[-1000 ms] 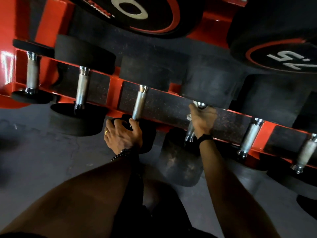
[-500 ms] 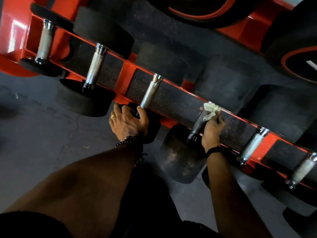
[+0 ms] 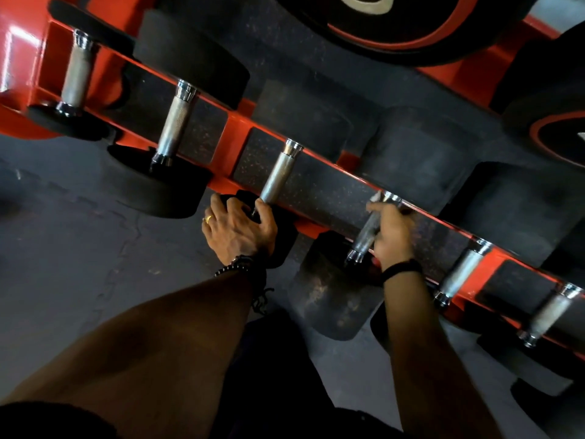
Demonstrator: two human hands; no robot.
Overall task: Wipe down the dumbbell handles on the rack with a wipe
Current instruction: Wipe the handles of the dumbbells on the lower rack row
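Several dumbbells with silver knurled handles and black heads lie across a red rack. My right hand grips the fourth handle from the right side. A pale wipe is pressed under its fingers, and only a corner shows at the handle's far end. My left hand, with a ring and a bead bracelet, curls over the near black head of the third dumbbell, just below its handle.
Two more handles lie to the left and two to the right. Large black and red weight plates sit above the rack. Grey floor spreads at lower left.
My right hand has slid with the wipe from the handle's far end back toward its middle. The left hand has stayed on the third dumbbell's head.
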